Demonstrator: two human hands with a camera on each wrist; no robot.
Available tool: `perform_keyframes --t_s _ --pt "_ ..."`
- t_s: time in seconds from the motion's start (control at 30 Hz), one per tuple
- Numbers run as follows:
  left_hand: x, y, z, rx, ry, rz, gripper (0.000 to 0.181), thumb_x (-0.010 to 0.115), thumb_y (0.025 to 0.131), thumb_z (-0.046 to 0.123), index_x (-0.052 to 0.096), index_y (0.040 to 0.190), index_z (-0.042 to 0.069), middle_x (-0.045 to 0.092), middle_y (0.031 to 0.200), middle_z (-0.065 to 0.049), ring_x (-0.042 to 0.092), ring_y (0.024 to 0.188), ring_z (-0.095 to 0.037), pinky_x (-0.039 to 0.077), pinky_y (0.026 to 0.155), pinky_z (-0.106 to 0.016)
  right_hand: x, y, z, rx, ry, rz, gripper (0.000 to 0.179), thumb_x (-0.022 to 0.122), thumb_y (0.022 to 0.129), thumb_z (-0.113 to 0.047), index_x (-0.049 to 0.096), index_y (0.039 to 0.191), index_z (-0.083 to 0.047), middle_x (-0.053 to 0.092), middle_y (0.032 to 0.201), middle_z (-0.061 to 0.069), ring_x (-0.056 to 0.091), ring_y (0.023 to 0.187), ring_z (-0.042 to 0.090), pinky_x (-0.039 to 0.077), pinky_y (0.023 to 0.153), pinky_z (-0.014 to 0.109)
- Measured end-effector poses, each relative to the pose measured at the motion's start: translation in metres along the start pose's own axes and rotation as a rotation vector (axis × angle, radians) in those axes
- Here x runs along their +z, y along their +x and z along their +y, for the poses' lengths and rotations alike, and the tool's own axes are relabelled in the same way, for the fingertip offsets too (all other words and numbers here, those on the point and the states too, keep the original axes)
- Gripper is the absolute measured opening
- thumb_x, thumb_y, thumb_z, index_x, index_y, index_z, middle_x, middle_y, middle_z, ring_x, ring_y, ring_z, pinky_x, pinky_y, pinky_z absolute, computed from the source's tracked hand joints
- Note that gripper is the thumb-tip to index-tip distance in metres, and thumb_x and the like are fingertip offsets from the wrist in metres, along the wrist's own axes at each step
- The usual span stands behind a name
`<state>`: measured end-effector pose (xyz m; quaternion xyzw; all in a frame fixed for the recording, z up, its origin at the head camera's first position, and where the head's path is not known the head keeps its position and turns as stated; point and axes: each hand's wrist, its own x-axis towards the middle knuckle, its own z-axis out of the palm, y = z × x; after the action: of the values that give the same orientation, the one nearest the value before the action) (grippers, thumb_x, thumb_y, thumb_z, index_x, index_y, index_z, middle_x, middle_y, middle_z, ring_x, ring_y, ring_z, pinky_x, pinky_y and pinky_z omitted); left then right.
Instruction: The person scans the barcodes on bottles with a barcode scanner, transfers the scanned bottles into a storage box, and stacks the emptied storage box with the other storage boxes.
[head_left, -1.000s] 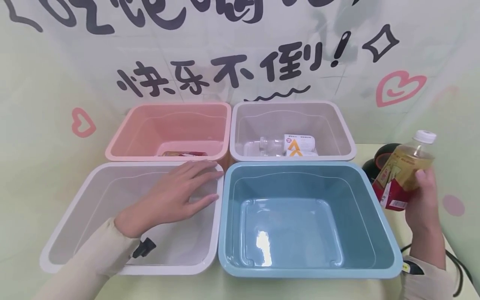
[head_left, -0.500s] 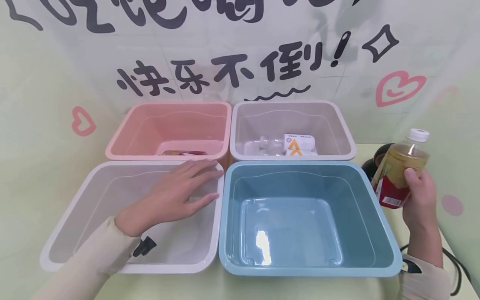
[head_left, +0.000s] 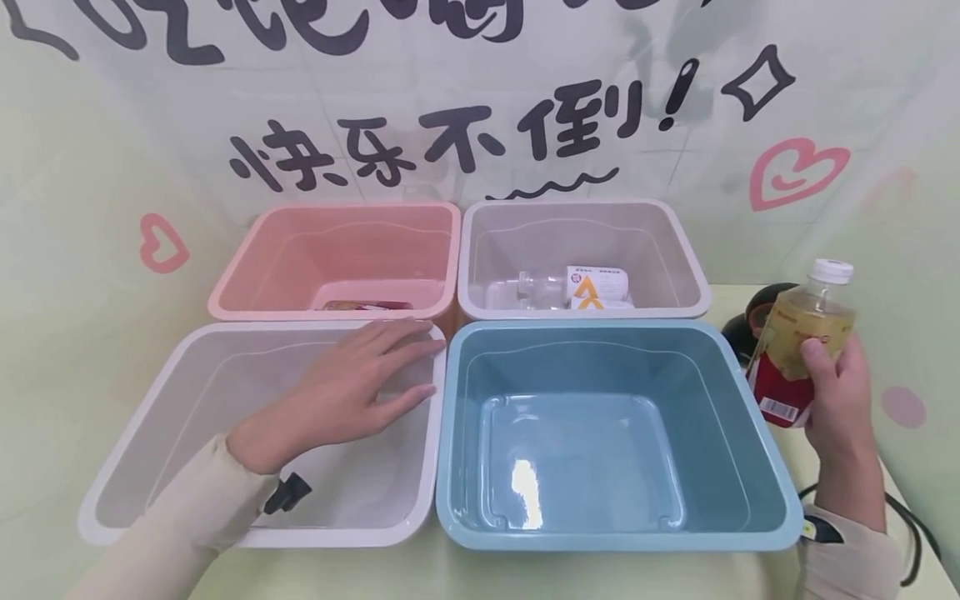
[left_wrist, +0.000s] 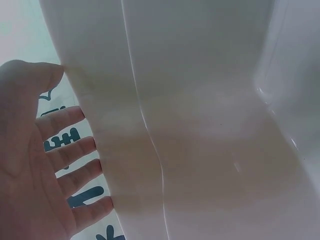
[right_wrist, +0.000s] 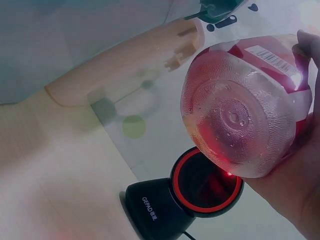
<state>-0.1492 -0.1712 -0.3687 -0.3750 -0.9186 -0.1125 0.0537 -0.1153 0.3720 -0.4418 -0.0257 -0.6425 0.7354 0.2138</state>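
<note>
My right hand (head_left: 843, 408) grips a clear plastic bottle (head_left: 798, 350) of yellowish drink with a white cap and a red-and-gold label. The bottle is held up right of the blue bin, leaning a little, in front of a black scanner (head_left: 738, 337). From the right wrist, the bottle's base (right_wrist: 232, 117) faces the camera, with a barcode on the label beside it. Red light from the scanner's ringed head (right_wrist: 207, 182) falls on the bottle. My left hand (head_left: 330, 392) rests with fairly straight fingers at the rim of the white bin (head_left: 431, 467); its fingertips touch the bin's edge.
The blue bin (head_left: 585, 458) stands beside the white one. Behind them, a pink bin (head_left: 360, 250) holds a red-labelled item, and a greyish bin (head_left: 585, 221) holds clear bottles (head_left: 592, 287). A black cable (head_left: 911, 525) lies at the right edge.
My right hand has shifted the bottle slightly left and turned it, so its barcode and red label show differently to the head camera. The left hand keeps its place.
</note>
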Motion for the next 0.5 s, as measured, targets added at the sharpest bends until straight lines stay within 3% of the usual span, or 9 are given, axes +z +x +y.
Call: perform_keyframes --t_s 0.1,0.2,0.5 --pt "-0.0007 -0.0007 -0.0003 -0.002 -0.007 0.002 0.055 0.068 0.101 0.046 0.063 0.148 0.019 0.054 0.16 -0.006 0.048 0.151 -0.03 0.04 0.126 -0.056 0.0012 0.0022 -0.0008 -0.037 0.074 -0.109 0.051 0.057 0.104 -0.014 0.044 0.153 -0.011 0.066 0.134 0.007 0.07 0.113 0.015 0.061 0.084 0.019" --pt "-0.001 -0.0009 -0.0002 -0.011 -0.006 -0.008 0.056 0.067 0.101 0.047 0.061 0.149 0.02 0.054 0.16 -0.005 0.048 0.151 -0.029 0.04 0.126 -0.055 0.0016 0.0035 -0.0011 -0.048 0.096 -0.151 0.051 0.053 0.105 -0.012 0.042 0.154 -0.009 0.066 0.134 0.008 0.074 0.11 0.016 0.063 0.085 0.021" --pt "-0.0016 -0.0014 -0.001 -0.002 -0.015 0.003 0.054 0.067 0.102 0.046 0.062 0.148 0.019 0.055 0.159 -0.006 0.049 0.15 -0.03 0.04 0.125 -0.055 0.0008 0.0011 0.0021 0.024 0.064 -0.005 0.051 0.064 0.102 -0.024 0.045 0.148 -0.016 0.059 0.127 0.004 0.059 0.112 0.015 0.057 0.078 0.017"
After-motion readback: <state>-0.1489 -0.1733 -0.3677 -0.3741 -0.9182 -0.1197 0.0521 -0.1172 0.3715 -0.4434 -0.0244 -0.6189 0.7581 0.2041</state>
